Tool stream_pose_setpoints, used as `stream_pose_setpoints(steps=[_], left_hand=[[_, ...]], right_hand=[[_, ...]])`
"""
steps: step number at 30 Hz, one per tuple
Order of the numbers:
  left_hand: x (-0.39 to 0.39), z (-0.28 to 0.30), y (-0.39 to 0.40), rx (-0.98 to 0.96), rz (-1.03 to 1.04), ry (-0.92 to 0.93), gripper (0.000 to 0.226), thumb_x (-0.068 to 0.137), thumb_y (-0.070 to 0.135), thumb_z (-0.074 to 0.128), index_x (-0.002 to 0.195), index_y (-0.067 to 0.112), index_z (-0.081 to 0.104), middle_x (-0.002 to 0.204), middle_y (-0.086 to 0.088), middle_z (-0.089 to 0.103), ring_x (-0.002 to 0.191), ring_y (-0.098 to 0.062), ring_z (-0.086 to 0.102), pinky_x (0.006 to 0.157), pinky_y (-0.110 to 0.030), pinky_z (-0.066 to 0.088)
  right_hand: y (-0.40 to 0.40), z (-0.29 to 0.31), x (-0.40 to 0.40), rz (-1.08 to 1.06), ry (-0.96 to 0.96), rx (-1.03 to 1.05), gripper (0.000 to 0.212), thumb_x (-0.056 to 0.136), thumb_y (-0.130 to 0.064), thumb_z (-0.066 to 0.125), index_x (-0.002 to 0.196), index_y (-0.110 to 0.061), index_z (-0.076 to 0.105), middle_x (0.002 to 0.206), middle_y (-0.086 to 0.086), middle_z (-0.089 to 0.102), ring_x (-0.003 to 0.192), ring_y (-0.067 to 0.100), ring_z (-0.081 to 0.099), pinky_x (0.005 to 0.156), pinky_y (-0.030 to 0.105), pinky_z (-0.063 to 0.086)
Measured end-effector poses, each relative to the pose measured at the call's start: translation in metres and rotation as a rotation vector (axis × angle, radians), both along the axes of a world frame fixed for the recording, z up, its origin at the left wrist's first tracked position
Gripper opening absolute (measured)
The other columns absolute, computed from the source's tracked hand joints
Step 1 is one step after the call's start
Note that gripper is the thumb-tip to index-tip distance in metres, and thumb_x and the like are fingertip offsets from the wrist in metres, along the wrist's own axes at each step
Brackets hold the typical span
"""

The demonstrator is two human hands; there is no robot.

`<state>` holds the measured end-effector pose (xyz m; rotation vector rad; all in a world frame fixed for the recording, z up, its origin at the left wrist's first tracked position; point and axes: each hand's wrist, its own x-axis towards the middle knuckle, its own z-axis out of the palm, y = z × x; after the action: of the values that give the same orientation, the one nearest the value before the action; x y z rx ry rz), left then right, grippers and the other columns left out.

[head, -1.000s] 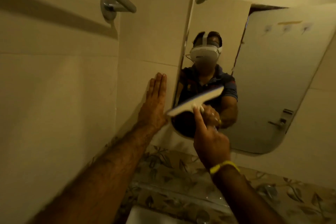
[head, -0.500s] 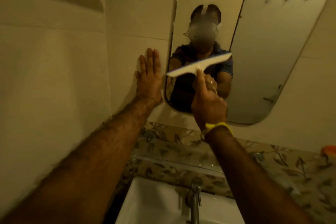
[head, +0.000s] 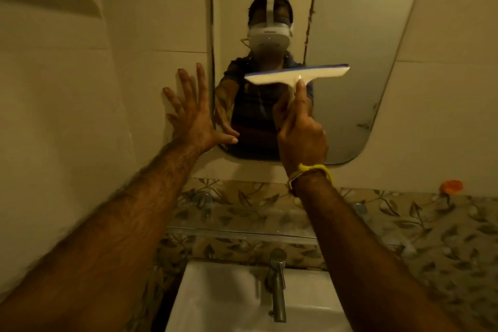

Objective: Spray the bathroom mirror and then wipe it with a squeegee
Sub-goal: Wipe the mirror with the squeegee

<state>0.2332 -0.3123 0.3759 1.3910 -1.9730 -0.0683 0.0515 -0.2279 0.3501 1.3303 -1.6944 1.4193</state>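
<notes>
The right hand [head: 300,131] has its grip closed around the handle of the white squeegee [head: 296,75], forefinger laid along it; the handle is mostly hidden. The blade lies nearly level against the mirror [head: 350,94], at 12 o'clock from the hand. The left hand [head: 192,118], at 9 o'clock, is spread flat on the wall beside the mirror's edge, holding nothing. The mirror's top is cut off. At 6 o'clock, a tap [head: 277,286] stands over the sink [head: 215,302].
</notes>
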Motion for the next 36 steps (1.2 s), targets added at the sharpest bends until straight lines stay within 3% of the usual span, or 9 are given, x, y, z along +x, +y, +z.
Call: stream_pose_setpoints(steps=[5, 7, 9, 11, 17, 21, 24, 30, 36], left_hand=[[0.005, -0.005, -0.005, -0.018, -0.025, -0.004, 0.168, 0.044, 0.058, 0.096, 0.15, 0.039, -0.033, 0.162, -0.008, -0.036, 0.145, -0.052, -0.03, 0.102, -0.085, 0.009], [0.004, -0.005, -0.004, -0.001, -0.029, -0.02, 0.167, 0.045, 0.059, 0.095, 0.152, 0.036, -0.031, 0.161, -0.009, -0.038, 0.144, -0.051, -0.032, 0.103, -0.085, 0.008], [0.003, -0.004, -0.004, 0.01, -0.029, -0.029, 0.167, 0.045, 0.061, 0.094, 0.153, 0.035, -0.03, 0.16, -0.009, -0.039, 0.143, -0.051, -0.034, 0.105, -0.083, 0.007], [0.0, -0.005, -0.005, 0.02, -0.022, -0.028, 0.168, 0.043, 0.064, 0.093, 0.153, 0.034, -0.031, 0.16, -0.011, -0.04, 0.143, -0.051, -0.034, 0.105, -0.083, 0.008], [-0.014, -0.009, -0.012, -0.014, 0.059, -0.002, 0.172, 0.032, 0.085, 0.081, 0.148, 0.036, -0.037, 0.162, -0.014, -0.034, 0.144, -0.055, -0.029, 0.105, -0.083, 0.005], [-0.017, -0.012, -0.016, -0.05, 0.059, 0.034, 0.17, 0.029, 0.093, 0.072, 0.144, 0.04, -0.041, 0.164, -0.014, -0.028, 0.145, -0.057, -0.024, 0.103, -0.085, 0.003], [-0.016, -0.012, -0.014, -0.05, 0.038, 0.055, 0.166, 0.03, 0.093, 0.07, 0.142, 0.042, -0.042, 0.165, -0.014, -0.028, 0.145, -0.056, -0.024, 0.103, -0.085, 0.001], [-0.009, -0.012, -0.009, -0.015, 0.007, 0.0, 0.167, 0.034, 0.088, 0.072, 0.152, 0.033, -0.031, 0.162, -0.015, -0.034, 0.144, -0.055, -0.028, 0.106, -0.084, 0.002], [-0.01, -0.013, -0.013, -0.015, -0.001, -0.013, 0.168, 0.038, 0.084, 0.08, 0.151, 0.034, -0.034, 0.16, -0.013, -0.037, 0.144, -0.054, -0.03, 0.105, -0.083, 0.001]], right_hand=[[0.021, -0.063, 0.014, -0.011, 0.034, 0.145, 0.058, 0.098, -0.013, 0.041, 0.154, -0.022, 0.027, 0.06, 0.008, 0.059, 0.045, 0.023, 0.052, 0.046, 0.033, 0.051], [0.012, -0.052, 0.005, 0.024, 0.021, 0.05, 0.058, 0.099, -0.017, 0.041, 0.154, -0.022, 0.024, 0.062, 0.005, 0.059, 0.045, 0.016, 0.051, 0.045, 0.027, 0.05], [0.002, -0.018, -0.016, 0.008, -0.135, -0.11, 0.055, 0.1, -0.025, 0.037, 0.154, -0.022, 0.024, 0.059, -0.005, 0.054, 0.044, 0.005, 0.047, 0.044, 0.009, 0.042], [-0.004, 0.011, -0.042, -0.056, -0.317, -0.267, 0.057, 0.097, -0.032, 0.032, 0.153, -0.02, 0.029, 0.053, -0.014, 0.042, 0.04, -0.002, 0.038, 0.038, 0.006, 0.033], [0.008, -0.046, -0.023, -0.013, -0.434, -0.257, 0.054, 0.098, -0.024, 0.038, 0.152, -0.023, 0.032, 0.053, -0.019, 0.034, 0.04, -0.002, 0.033, 0.038, 0.005, 0.029], [0.009, -0.017, -0.05, -0.057, -0.545, -0.352, 0.052, 0.097, -0.019, 0.041, 0.149, -0.022, 0.04, 0.058, -0.015, 0.045, 0.042, -0.001, 0.043, 0.044, -0.002, 0.033], [0.004, 0.0, -0.065, -0.105, -0.581, -0.407, 0.051, 0.097, -0.017, 0.042, 0.148, -0.02, 0.042, 0.067, -0.004, 0.054, 0.048, -0.003, 0.041, 0.045, -0.002, 0.035], [0.009, -0.056, -0.034, -0.088, -0.557, -0.249, 0.053, 0.097, -0.017, 0.04, 0.15, -0.022, 0.036, 0.058, -0.018, 0.039, 0.047, -0.002, 0.041, 0.039, 0.005, 0.03], [0.0, -0.03, -0.036, -0.12, -0.633, -0.328, 0.048, 0.098, -0.01, 0.042, 0.146, -0.012, 0.044, 0.066, -0.027, 0.031, 0.05, -0.008, 0.034, 0.045, -0.008, 0.029]])
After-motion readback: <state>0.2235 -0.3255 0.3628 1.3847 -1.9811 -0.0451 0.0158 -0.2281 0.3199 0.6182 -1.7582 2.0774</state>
